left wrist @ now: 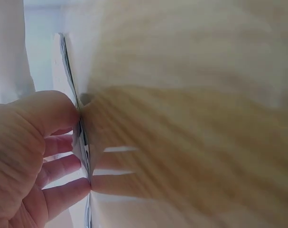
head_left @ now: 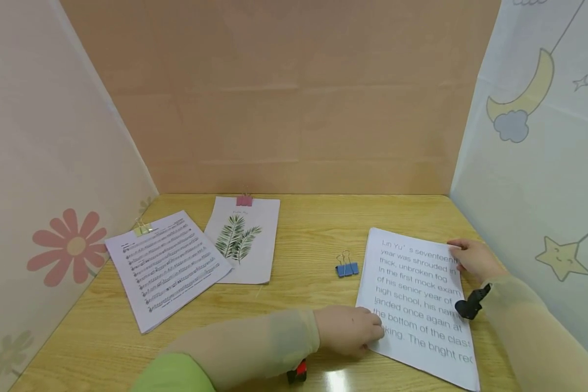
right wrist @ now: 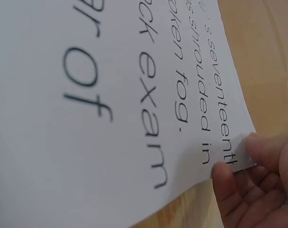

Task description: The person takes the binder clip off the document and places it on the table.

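Note:
A stack of white paper (head_left: pixel 411 294) printed with large English text lies slightly turned on the right of the table. At its lower left edge, my left hand (head_left: pixel 350 329) holds the sheets; in the left wrist view the thumb (left wrist: pixel 58 111) and fingertips meet the thin paper edge. My right hand (head_left: pixel 475 258) grips the upper right corner, its thumb (right wrist: pixel 267 147) at the top edge and a finger at the side edge. Just left of the stack is a blue binder clip (head_left: pixel 347 270), its wire handles raised, apart from both hands.
Sheet music (head_left: pixel 176 267) with a yellow binder clip (head_left: pixel 143 229) lies at the left, overlapping a leaf-picture sheet (head_left: pixel 255 261) held by a pink binder clip (head_left: pixel 244 201). Patterned cloth walls (head_left: pixel 529 179) stand at both sides; a plain tan one (head_left: pixel 299 109) closes the back.

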`<state>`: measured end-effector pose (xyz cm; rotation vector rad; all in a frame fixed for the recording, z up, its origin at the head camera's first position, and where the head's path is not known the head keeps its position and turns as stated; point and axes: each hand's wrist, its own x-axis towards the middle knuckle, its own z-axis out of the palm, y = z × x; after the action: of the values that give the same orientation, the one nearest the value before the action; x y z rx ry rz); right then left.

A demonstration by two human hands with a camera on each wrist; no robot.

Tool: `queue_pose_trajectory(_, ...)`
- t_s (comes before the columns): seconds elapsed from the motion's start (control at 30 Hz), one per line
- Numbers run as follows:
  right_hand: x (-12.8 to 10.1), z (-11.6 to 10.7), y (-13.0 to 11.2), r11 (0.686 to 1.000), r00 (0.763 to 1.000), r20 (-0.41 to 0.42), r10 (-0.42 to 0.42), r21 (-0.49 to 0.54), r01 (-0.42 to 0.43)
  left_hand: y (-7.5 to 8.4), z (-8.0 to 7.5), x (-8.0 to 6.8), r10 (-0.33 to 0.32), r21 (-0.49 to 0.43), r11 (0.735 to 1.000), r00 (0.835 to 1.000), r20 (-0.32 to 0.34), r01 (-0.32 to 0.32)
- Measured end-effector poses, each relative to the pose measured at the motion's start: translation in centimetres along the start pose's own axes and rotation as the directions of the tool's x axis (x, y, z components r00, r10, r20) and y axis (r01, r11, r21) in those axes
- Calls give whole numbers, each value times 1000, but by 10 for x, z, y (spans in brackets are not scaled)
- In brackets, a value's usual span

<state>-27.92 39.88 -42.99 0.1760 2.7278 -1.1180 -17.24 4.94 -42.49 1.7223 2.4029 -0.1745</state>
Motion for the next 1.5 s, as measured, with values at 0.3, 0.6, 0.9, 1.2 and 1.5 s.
queue_pose_trajectory(0.3, 1, -2, -2, 998, 999, 18, 35, 49, -36, -14, -1, 4, -26, -19, 999, 1000, -18, 25)
queue_pose_trajectory(0.6, -3, -1, -5, 998, 999, 37, 17, 60, -20, -19, 1, 13, -45, -21, 999, 998, -38, 44)
queue_pose_trajectory(0.9, -18, 12, -46, 949, 990, 80, -118, -283, 136, -23, 1, 22, -82, -36, 996, 995, -65, 80)
queue_pose_trajectory(1.2, -76, 62, -99, 696, 903, 291, -317, -575, 430, -25, 0, 33, -97, -1, 995, 993, -67, 97)
queue_pose_trajectory(1.5, -123, 100, -104, 491, 898, 340, -279, -754, 437, -30, 2, 40, -155, -18, 988, 983, -99, 154)
